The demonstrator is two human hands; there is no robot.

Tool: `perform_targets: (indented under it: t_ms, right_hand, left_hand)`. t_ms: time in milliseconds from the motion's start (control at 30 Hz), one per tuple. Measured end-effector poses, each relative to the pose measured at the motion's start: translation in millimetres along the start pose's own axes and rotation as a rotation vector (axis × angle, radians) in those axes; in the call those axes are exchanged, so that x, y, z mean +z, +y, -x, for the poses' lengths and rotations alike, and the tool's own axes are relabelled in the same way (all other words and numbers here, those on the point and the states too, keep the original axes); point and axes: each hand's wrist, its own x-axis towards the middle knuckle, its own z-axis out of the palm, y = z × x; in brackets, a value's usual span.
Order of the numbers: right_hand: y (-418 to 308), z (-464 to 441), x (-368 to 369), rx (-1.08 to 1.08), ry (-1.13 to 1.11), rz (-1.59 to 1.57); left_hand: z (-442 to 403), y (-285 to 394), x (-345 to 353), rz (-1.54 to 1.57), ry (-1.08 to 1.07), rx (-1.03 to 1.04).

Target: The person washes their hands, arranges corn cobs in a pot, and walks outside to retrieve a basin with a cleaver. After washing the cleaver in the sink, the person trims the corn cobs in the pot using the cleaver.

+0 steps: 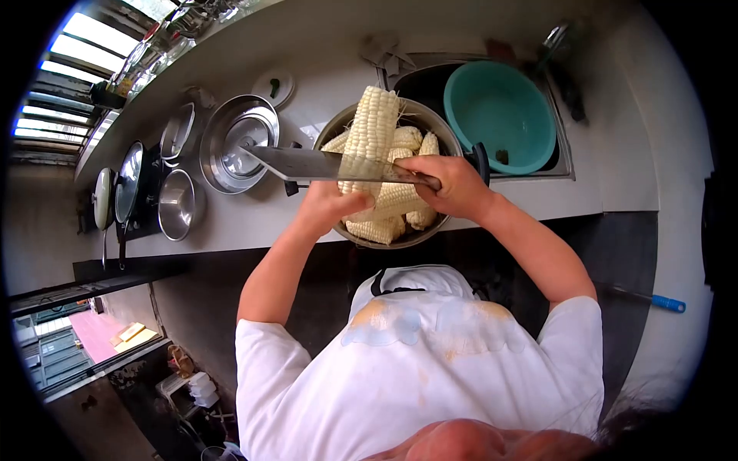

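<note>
A pale, husked corn cob (372, 127) stands tilted upward over a metal pot (336, 125) of several more cobs. My left hand (332, 206) is wrapped round the lower end of that cob. My right hand (452, 184) grips the handle of a wide cleaver (307, 165), whose blade reaches left across the front of the cob. Whether the blade has cut into the kernels I cannot tell. Both hands are above the pot.
A teal basin (500, 115) sits in the sink (567, 154) at the right. Left of the pot are a large metal bowl (219, 157), a smaller metal bowl (177, 206), a small plate (282, 96) and several pans. A blue-handled tool (669, 304) is at far right.
</note>
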Motion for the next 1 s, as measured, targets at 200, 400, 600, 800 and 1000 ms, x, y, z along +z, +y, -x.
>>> perform_targets:
  t_ms: [200, 400, 600, 800, 1000]
  right_hand:
    - [-4.7, -2.8, 3.1, 0.161, -0.023, 0.097]
    - [-8.1, -9.0, 4.6, 0.346, -0.029, 0.118]
    - [-2.4, -6.3, 15.1, 0.372, 0.02, 0.111]
    - [6.8, -10.0, 26.2, 0.339, 0.021, 0.224]
    - [-5.5, -19.0, 2.7, 0.466, -0.008, 0.191]
  left_hand:
    - [-13.6, -16.9, 3.8, -0.238, 0.126, -0.128]
    - [-27.1, -6.2, -0.5, -0.238, 0.107, -0.316]
    - [-30.6, -10.0, 0.5, -0.276, 0.125, -0.412]
    - [-37.2, 0.3, 10.8, -0.487, 0.012, -0.342]
    - [-32.4, -2.3, -13.8, -0.465, 0.026, -0.319]
